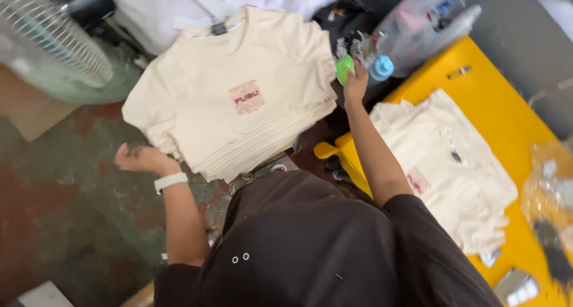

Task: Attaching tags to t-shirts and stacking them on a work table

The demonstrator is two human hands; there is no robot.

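A tall stack of cream T-shirts (pixel 239 98) with a small pink print on the chest lies in front of me. My left hand (pixel 140 159), with a white band on the wrist, hovers just off the stack's lower left corner, fingers loosely curled and empty. My right hand (pixel 356 82) is stretched out past the stack's right edge, between a green cap (pixel 343 69) and a blue cap (pixel 382 68). It touches a shiny crumpled bundle (pixel 362 47); the grip is hidden. Another cream T-shirt (pixel 453 163) lies spread on the yellow table (pixel 507 113).
A white fan (pixel 48 32) stands at the upper left above a cardboard box (pixel 27 107). Clear plastic bottles (pixel 430 20) lean at the table's far end. Crinkled clear bags (pixel 552 187) sit at the right edge. White cloth (pixel 179 2) is piled behind the stack.
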